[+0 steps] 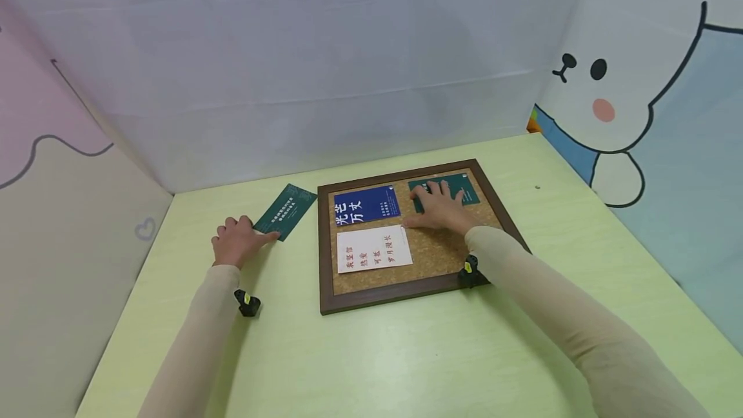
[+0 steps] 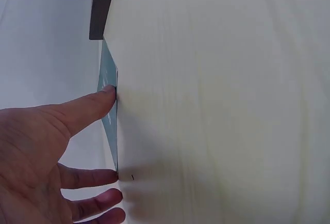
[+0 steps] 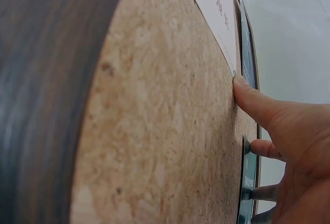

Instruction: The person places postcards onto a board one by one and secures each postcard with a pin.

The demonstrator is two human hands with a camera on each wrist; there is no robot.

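Observation:
A loose green card (image 1: 288,206) with white writing lies on the table left of the board. My left hand (image 1: 235,240) touches its near end, thumb on the card (image 2: 108,69) and the index fingertip at its edge. Over the framed cork board (image 1: 447,247), my right hand (image 1: 444,208) spreads its fingers. Its fingertips rest on a green card (image 1: 471,191) at the board's upper right, partly covering it. The right thumb touches the corner of a white card (image 3: 216,15) with red writing. Above that white card sits a blue card (image 1: 377,204).
The board has a dark brown frame (image 1: 395,295) and lies on the pale yellow-green table (image 1: 348,366). A white cloth wall (image 1: 325,69) stands behind. Cartoon-printed panels (image 1: 685,140) flank the table. A black wrist device (image 1: 247,304) hangs by each sleeve.

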